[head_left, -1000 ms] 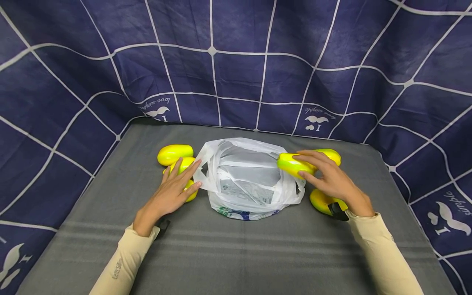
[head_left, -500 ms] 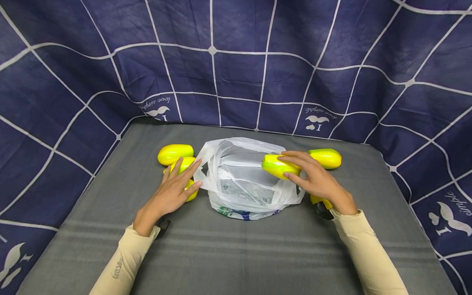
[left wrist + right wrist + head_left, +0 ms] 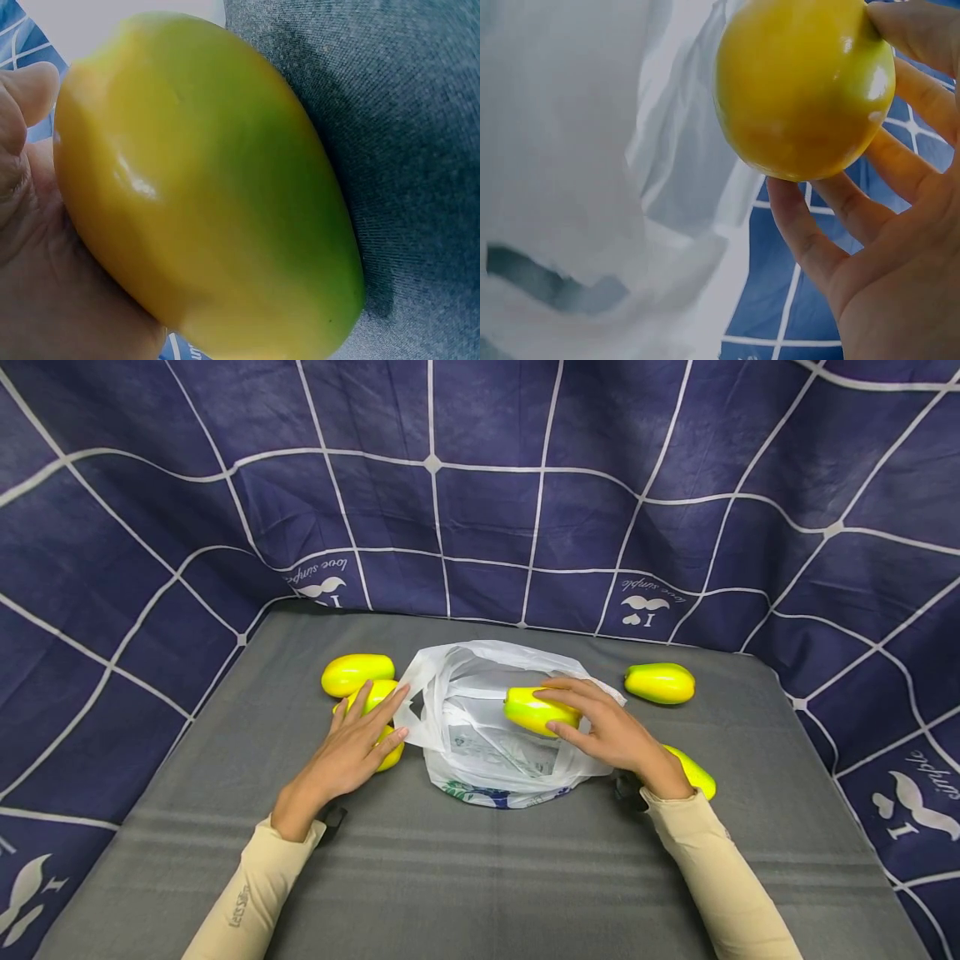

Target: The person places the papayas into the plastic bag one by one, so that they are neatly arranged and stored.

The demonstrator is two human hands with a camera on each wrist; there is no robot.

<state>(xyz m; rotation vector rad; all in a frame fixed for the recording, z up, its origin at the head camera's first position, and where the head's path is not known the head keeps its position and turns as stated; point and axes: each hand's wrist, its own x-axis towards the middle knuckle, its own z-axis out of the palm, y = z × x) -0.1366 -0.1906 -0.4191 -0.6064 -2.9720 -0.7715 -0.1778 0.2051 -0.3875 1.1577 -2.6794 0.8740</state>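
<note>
In the head view my right hand (image 3: 603,727) holds an oblong yellow-green fruit (image 3: 536,711) over the mouth of a white plastic bag (image 3: 487,785). Thumb and fingers grip the fruit's sides, as the right wrist view also shows with the fruit (image 3: 802,90) beside the white plastic. My left hand (image 3: 341,756) lies with fingers spread over two similar fruits at the bag's left, one a middle fruit (image 3: 384,693), the other a near fruit (image 3: 390,756). Its fingertips reach the bag's left handle. In the left wrist view a fruit (image 3: 217,195) lies close to that hand.
Another fruit (image 3: 358,674) lies at the back left. Right of the bag are a far fruit (image 3: 660,683) and a nearer fruit (image 3: 693,772), partly behind my right wrist. Grey cloth (image 3: 480,877) covers the table; a blue checked curtain (image 3: 487,510) hangs around it.
My right hand has moved left with the fruit, from the bag's right rim to over its opening. The fruits on the right are less covered now. My left hand has stayed in place.
</note>
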